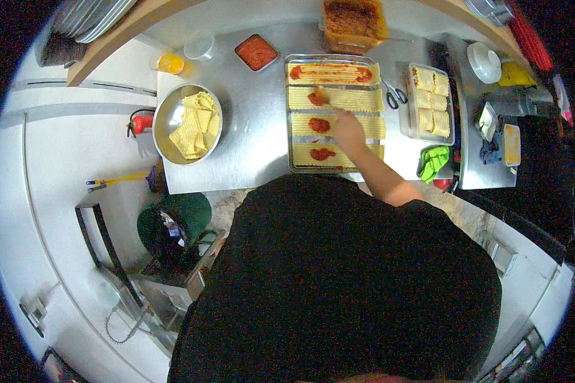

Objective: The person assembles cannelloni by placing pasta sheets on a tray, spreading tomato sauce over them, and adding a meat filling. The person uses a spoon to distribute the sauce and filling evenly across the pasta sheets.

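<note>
My right hand [349,131] reaches over a metal tray [289,136] and is closed on what looks like a small spoon [324,96], blurred and smeared with red sauce. Its tip touches the second pasta sheet [358,100] from the far side, beside a dab of sauce. The farthest sheet [332,74] has sauce spread along its ridges. On the third sheet [364,126] and the nearest sheet [354,153], the sauce [321,154] sits in a single dab toward the left. My left hand is not visible.
Left stands a steel bowl [161,142] of pasta sheets; behind it, a square container of red sauce [256,52]. A larger sauce tub [353,25] is at the back. Scissors [395,97], a tray of rolled pasta [432,102] and a green cloth [433,163] lie right.
</note>
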`<state>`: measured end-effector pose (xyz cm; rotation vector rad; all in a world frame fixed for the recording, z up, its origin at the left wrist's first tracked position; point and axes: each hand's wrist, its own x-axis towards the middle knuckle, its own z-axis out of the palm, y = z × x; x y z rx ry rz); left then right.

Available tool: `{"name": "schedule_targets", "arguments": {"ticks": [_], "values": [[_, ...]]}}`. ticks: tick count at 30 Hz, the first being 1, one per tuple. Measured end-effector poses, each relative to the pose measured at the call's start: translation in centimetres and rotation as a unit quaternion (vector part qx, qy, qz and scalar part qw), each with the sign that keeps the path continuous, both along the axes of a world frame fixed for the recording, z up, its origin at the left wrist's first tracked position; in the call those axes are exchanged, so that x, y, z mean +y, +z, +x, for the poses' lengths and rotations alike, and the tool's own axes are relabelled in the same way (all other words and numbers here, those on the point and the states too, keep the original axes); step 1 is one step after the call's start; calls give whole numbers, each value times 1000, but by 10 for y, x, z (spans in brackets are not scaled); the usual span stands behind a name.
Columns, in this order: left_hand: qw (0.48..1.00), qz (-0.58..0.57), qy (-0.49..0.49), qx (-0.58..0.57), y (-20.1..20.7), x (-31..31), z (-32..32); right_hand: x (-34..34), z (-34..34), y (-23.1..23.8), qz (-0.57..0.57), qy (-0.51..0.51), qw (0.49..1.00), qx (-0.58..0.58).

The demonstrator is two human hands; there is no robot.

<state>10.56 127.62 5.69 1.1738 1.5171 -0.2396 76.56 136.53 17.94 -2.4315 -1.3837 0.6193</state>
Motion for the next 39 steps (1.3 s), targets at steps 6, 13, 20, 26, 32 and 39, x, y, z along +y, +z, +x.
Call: {"name": "schedule_targets", "arguments": {"ticks": [6, 13, 20, 26, 32, 39], "values": [[1000, 0, -26, 0, 2, 19, -8, -3, -18, 21, -104, -61, 993, 6], [999, 0, -43, -3, -4, 39, -18, -49, 38, 5, -83, -149, 983, -62], [998, 1, -59, -2, -3, 50, -29, -17, -7, -18, 51, -110, 992, -14], [998, 2, -64, 0, 0, 58, -36, 42, -72, -14, 29, -57, 997, 47], [998, 1, -69, -3, -3, 62, -45, 25, -68, 19, -83, -60, 994, 46], [997, 2, -78, -4, -13, 67, -54, -45, 19, 8, -84, -160, 982, -60]]}}
